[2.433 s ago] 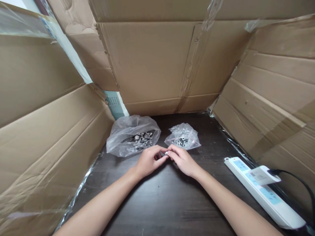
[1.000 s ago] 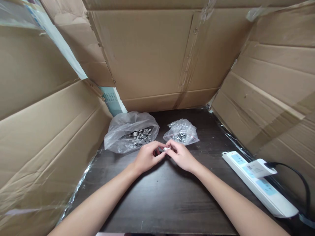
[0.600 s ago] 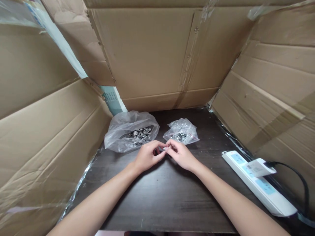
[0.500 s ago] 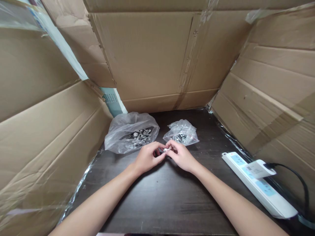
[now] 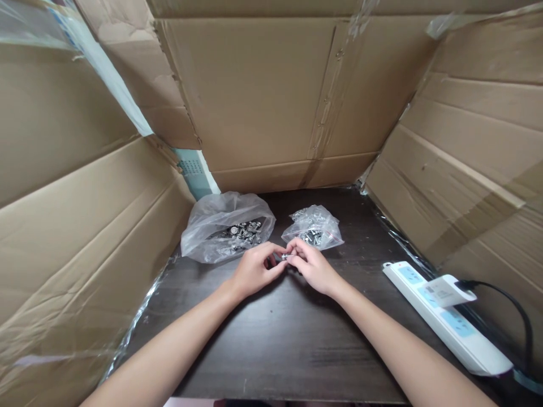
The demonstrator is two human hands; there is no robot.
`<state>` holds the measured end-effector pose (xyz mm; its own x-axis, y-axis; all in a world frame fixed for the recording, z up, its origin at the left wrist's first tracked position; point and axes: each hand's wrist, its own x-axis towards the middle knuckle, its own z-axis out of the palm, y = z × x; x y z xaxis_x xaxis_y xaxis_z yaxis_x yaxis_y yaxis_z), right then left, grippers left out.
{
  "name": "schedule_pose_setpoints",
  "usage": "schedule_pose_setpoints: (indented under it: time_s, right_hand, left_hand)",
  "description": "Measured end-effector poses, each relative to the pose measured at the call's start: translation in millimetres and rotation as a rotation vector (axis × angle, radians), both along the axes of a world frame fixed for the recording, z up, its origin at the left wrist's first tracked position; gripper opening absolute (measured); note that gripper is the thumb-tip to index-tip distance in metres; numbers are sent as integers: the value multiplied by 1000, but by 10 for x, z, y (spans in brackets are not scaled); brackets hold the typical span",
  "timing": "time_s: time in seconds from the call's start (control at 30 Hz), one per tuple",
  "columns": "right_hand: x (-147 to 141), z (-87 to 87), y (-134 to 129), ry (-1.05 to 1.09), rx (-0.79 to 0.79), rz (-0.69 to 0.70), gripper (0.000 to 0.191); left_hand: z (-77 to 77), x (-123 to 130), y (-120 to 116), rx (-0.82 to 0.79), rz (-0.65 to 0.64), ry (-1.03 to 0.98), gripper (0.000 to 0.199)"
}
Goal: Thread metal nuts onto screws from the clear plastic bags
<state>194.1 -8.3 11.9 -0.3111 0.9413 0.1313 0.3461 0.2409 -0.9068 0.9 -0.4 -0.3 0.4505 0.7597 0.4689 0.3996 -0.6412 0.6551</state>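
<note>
Over the middle of the table, my left hand (image 5: 258, 268) and my right hand (image 5: 314, 267) meet fingertip to fingertip. Between them is a small silvery metal piece (image 5: 284, 257) with a thin part pointing right. Both hands are closed in a pinch on it; the fingers partly cover it, and its exact kind is too small to tell. Just beyond my left hand lies an open clear plastic bag (image 5: 203, 234) with several round-headed metal parts (image 5: 242, 233) inside. Behind my right hand sits a smaller zip bag (image 5: 330, 236) of small silvery screw-like pieces (image 5: 313, 237).
Cardboard walls (image 5: 254, 96) enclose the dark table (image 5: 271, 345) at the back and on both sides. At the right lies a white power strip (image 5: 449, 322), with a white adapter (image 5: 445, 291) plugged in and a black cable (image 5: 520, 311) running off it.
The fingers of my right hand have shifted slightly around the metal piece, which now looks turned a little. Both bags stay where they were.
</note>
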Motion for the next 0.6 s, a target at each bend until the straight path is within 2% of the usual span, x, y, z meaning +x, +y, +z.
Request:
schedule_pose_setpoints:
  time_s: [0.13, 0.3, 0.4, 0.53, 0.6]
  right_hand:
    - [-6, 10, 6, -80, 23, 24, 34]
    - [-14, -32, 12, 4, 14, 9, 8]
    - [-23, -32, 11, 10, 21, -10, 13]
    - [-23, -21, 13, -90, 51, 5, 35]
    - [-16, -23, 14, -96, 43, 16, 32]
  left_hand:
    - [9, -1, -5, 3, -6, -6, 13]
    - [-3, 0, -3, 11, -6, -14, 16]
    - [-10, 1, 0, 16, -4, -16, 15]
    - [-7, 1, -2, 11, 3, -20, 12]
    - [-7, 0, -1, 10, 0, -20, 13]
